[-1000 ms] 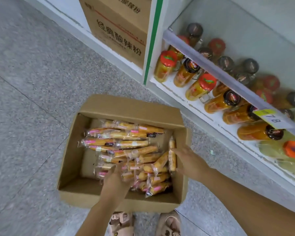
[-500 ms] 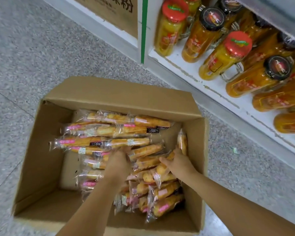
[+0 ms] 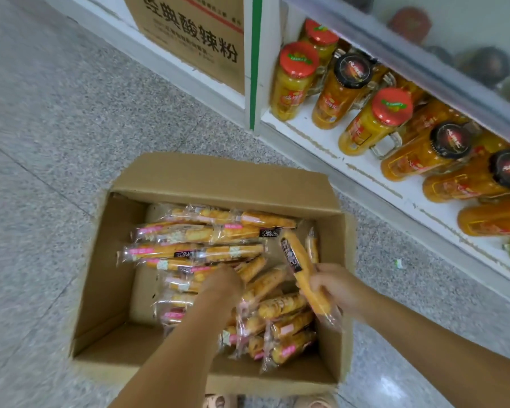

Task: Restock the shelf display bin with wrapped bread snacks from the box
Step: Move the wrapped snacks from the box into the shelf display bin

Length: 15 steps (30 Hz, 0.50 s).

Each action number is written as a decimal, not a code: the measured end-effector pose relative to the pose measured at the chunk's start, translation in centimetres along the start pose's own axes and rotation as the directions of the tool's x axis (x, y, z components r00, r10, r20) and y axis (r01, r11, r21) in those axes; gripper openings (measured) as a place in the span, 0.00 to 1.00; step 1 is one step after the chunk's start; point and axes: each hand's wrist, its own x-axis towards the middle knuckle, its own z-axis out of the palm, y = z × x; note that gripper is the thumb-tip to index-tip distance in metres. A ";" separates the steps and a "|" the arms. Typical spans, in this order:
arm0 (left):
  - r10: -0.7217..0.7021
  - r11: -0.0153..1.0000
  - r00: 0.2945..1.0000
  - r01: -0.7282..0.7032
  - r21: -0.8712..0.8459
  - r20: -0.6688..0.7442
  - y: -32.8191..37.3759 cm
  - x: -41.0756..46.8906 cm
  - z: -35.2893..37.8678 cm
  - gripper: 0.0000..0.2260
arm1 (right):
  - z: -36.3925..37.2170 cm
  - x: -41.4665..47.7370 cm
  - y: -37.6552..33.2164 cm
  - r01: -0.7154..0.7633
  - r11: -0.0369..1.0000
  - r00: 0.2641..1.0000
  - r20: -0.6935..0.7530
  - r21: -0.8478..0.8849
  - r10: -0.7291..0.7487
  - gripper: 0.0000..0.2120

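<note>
An open cardboard box (image 3: 109,278) stands on the floor, holding several long wrapped bread snacks (image 3: 195,251) in clear wrappers with pink and black labels. My right hand (image 3: 336,287) grips one wrapped bread snack (image 3: 302,269) lifted above the pile at the box's right side, tilted with its top end toward the shelf. My left hand (image 3: 221,287) is down among the snacks in the middle of the box; its fingers are hidden by the back of the hand. No display bin is in view.
A white shelf (image 3: 315,136) at the right holds several jars of yellow fruit (image 3: 295,81) with red and black lids. A printed carton (image 3: 195,33) stands at the shelf base behind a green-striped upright. Grey speckled floor (image 3: 42,142) lies to the left. My sandalled feet (image 3: 218,401) stand beneath the box.
My right hand has picked one snack out of the pile and raised it at the box's right side. My left hand stays down in the middle of the pile.
</note>
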 end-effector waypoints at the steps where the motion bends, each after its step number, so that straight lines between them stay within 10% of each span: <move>1: -0.002 0.999 1.000 0.002 0.044 -0.003 -0.2 -1.2 -0.7 0.14 | -0.3 -1.2 -1.1 0.011 0.995 1.000 -0.003 0.102 -0.011 0.13; 7: -0.069 0.994 0.998 0.069 0.089 0.002 -1.0 -9.4 -6.1 0.01 | -2.0 -8.8 -6.1 0.031 0.861 0.997 0.048 0.508 -0.065 0.24; 10: -0.094 0.989 0.989 0.079 -0.128 -0.112 -1.4 -13.8 -8.9 0.14 | -2.7 -13.4 -8.6 0.048 0.831 0.993 0.062 0.555 -0.099 0.26; 15: 0.139 0.925 0.921 -0.251 -0.284 -0.363 0.2 -24.1 -13.7 0.16 | -3.3 -22.1 -12.3 0.118 0.780 0.980 0.054 0.614 -0.190 0.26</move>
